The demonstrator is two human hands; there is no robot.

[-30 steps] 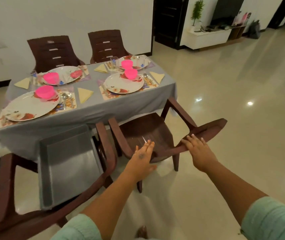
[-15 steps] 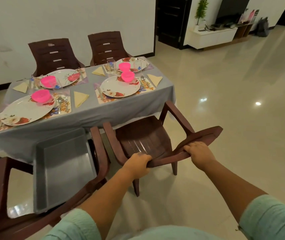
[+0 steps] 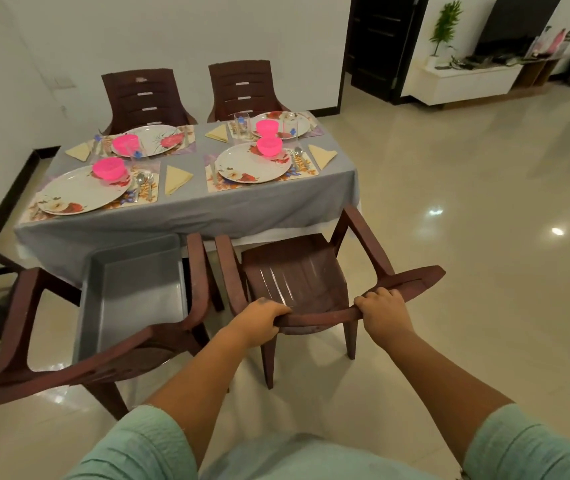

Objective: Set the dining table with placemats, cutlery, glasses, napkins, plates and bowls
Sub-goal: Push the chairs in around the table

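Observation:
A brown plastic chair (image 3: 294,271) stands at the table's near right side, and both hands hold its backrest top. My left hand (image 3: 263,317) grips the left end of the rail; my right hand (image 3: 380,310) grips it further right. The dining table (image 3: 186,213) has a grey cloth and several settings: floral plates (image 3: 252,164), pink bowls (image 3: 269,145), placemats, cutlery (image 3: 145,183), yellow folded napkins (image 3: 176,178) and glasses (image 3: 241,124).
A second brown chair (image 3: 103,358) at the near left carries an empty grey bin (image 3: 131,292). Two more chairs (image 3: 145,95) stand behind the table by the wall. Open glossy floor lies to the right; a white TV unit (image 3: 467,81) is far back.
My hands went from reaching open toward the chair back to gripping it. The chair has moved closer to the table, its seat now partly under the cloth's edge.

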